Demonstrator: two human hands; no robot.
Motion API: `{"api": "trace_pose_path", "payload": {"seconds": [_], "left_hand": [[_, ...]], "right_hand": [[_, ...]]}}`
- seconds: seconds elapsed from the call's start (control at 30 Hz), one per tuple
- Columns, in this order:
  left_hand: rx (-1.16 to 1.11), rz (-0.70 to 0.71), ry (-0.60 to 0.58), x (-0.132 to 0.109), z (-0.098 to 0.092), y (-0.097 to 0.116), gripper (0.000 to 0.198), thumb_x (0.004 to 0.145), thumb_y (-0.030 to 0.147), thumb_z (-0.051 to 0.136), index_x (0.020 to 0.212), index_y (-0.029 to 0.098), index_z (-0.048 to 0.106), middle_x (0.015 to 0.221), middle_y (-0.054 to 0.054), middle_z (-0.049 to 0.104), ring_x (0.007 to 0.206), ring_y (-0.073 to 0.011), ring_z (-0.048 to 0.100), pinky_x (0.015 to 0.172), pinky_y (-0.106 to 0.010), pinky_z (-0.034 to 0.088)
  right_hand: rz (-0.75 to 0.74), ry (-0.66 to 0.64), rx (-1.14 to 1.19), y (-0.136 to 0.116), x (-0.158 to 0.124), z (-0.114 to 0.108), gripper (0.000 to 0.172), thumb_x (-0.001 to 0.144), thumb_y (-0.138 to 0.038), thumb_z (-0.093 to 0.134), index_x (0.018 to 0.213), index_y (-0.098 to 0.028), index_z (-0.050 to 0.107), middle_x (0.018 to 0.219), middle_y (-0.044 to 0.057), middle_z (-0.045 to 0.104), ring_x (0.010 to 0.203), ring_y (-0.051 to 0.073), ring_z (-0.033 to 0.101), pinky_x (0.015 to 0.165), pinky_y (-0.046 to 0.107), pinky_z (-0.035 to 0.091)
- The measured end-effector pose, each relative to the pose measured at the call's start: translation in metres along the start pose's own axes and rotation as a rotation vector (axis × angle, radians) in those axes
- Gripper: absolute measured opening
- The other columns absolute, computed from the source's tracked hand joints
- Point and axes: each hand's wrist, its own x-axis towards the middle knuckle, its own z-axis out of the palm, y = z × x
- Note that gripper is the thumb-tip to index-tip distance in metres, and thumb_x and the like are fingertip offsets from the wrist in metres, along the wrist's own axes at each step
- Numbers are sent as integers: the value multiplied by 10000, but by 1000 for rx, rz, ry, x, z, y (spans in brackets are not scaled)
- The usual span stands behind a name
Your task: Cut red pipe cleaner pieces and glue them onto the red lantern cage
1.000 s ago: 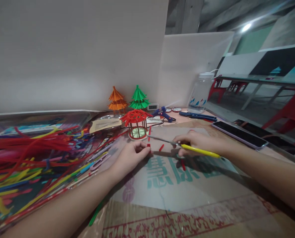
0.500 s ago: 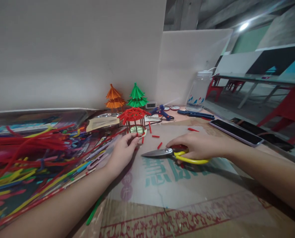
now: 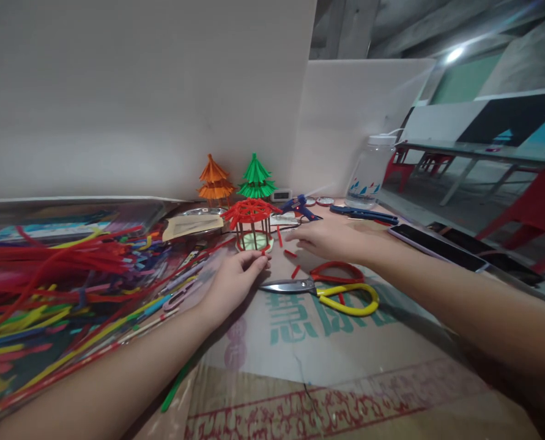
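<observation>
Beside the red-roofed straw pavilion (image 3: 252,226), right hand (image 3: 331,240) spread empty; left hand (image 3: 235,278) loosely curled, contents unclear

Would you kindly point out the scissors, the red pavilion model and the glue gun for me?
scissors (image 3: 290,285), head view, on the steel blade.
red pavilion model (image 3: 249,211), head view, on its roof.
glue gun (image 3: 298,206), head view, on its blue body.
</observation>
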Motion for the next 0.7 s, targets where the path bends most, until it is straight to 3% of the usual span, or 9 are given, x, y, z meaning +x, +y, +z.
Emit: {"api": "trace_pose_path", "payload": {"seconds": [0.23,0.4,0.57,0.7], "left_hand": [[37,27,-10,0,-1,1,336,847,483,640,815,155,704,760,-34,717,714,-173,660,673,-259,510],[39,23,-13,-1,-1,3,293,843,440,640,824,158,714,794,-46,738,751,-190,675,699,-272,517],[25,47,-34,-1,-1,2,271,864,404,622,831,155,724,813,-63,752,763,-201,686,721,-286,516],[66,104,-54,-1,-2,2,270,875,398,611,843,162,739,821,-53,757,777,-203,680,727,-275,498]], "right_hand": [[-227,-31,-207,11,51,40,253,922,-145,500,1063,-117,709,919,160,752,808,235,664,692,301,364],[-87,57,-167,4,38,40,242,912,-204,523,1031,-116,714,834,153,743,809,252,653,684,306,360],[103,271,285,-28,4,30,208,885,-186,549,1023,-174,704,919,77,754,834,196,660,728,281,432],[224,291,708,-46,-4,33,142,880,-277,612,858,-173,707,855,55,752,797,180,677,738,289,497]]}}
